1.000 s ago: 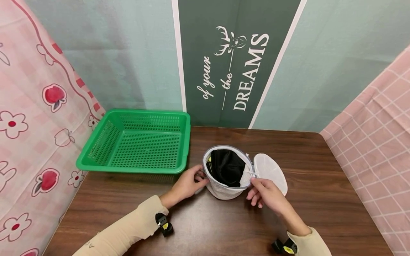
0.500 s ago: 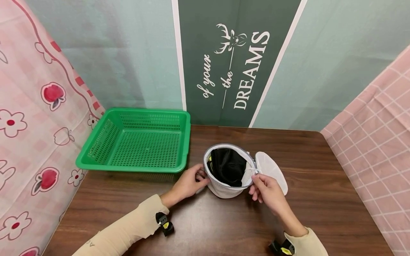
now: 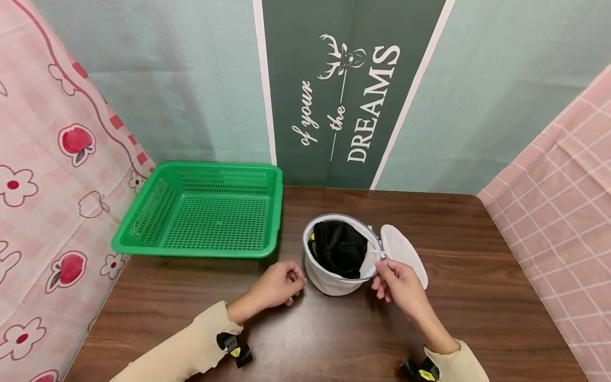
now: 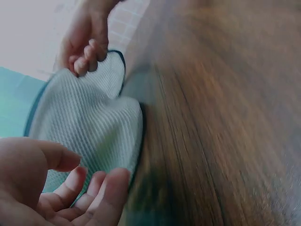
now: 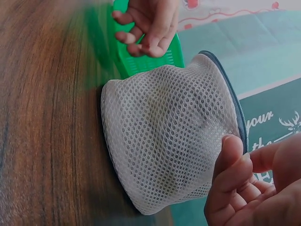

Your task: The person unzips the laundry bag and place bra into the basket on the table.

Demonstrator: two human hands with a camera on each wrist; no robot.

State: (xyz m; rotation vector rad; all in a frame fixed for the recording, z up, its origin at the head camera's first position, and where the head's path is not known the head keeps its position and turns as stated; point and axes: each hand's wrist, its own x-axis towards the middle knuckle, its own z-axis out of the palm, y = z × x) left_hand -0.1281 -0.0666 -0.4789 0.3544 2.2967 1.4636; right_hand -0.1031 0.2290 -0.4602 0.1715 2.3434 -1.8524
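Note:
A white mesh laundry bag (image 3: 331, 284) stands upright on the table, its grey zipped rim facing up. Folded black cloth (image 3: 340, 249) with a bit of yellow at its left side lies inside. The round white lid (image 3: 406, 254) is flipped back to the right. With thumb and index finger, my right hand (image 3: 401, 286) pinches the zipped rim at the bag's right side, by the lid's hinge. Just left of the bag, my left hand (image 3: 274, 286) is apart from it, fingers loosely curled around nothing. The left wrist view shows the bag's mesh wall (image 4: 94, 117) beyond those fingers.
A green plastic basket (image 3: 278, 212) with slotted walls stands at the back left of the brown wooden table (image 3: 453, 228). Printed cloth hangs behind the table and along both sides.
My left hand has let go of the bag's left side and drawn back down and left. Earlier, my right hand shifted slightly up and right along the rim; the bag stays put.

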